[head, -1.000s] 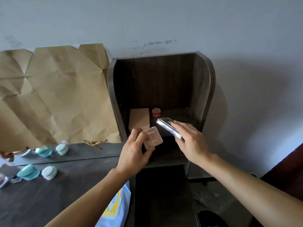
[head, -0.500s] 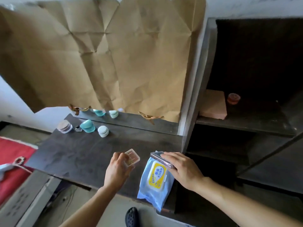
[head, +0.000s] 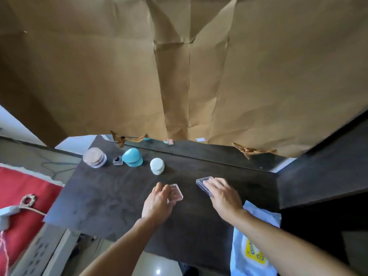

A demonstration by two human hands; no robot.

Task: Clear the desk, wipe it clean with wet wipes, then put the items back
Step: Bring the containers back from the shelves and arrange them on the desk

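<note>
My left hand (head: 158, 203) grips a small square pink compact (head: 176, 193) low over the dark desk top (head: 103, 200). My right hand (head: 224, 195) holds a clear flat case (head: 204, 183) by its near end, just above the desk to the right. A blue-and-yellow pack of wet wipes (head: 253, 250) lies at the desk's right front edge, partly under my right forearm.
Along the desk's back left stand a round pink jar (head: 94, 157), a tiny dark pot (head: 117, 160), a teal container (head: 132, 157) and a white round container (head: 157, 165). Brown paper (head: 179, 66) covers the mirror behind. A dark shelf unit (head: 322, 172) rises at right; red cloth (head: 23, 196) lies at left.
Both hands carried the pink compact and the clear case from the shelf unit leftward to the desk. The view swung left and down, and the shelf's inside has left the frame.
</note>
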